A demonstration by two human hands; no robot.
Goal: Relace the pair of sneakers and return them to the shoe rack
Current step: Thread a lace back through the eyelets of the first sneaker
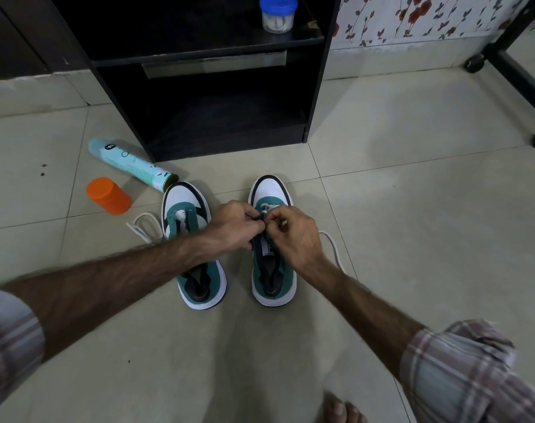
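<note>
At frame centre, the white lace (332, 244) is pinched by both the left hand (234, 227) and right hand (292, 235) grips over the right-hand sneaker (272, 239), whose long axis is pointed toward the shoe rack (316, 87) above.

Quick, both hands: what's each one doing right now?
Left hand: closed, pinching the lace on the right sneaker.
Right hand: closed, pinching the same lace.

The room you see is dim, with soft, flat light and a greenish cast on the floor (412, 209). Soft shadows fall under your arms and beside the sneakers (272, 239). The rack (199, 117) inside is almost black, detail is lost there. The wide lens bends lines at the edges, and the sleeves (473, 377) in the corners look smeared and blurry.
</note>
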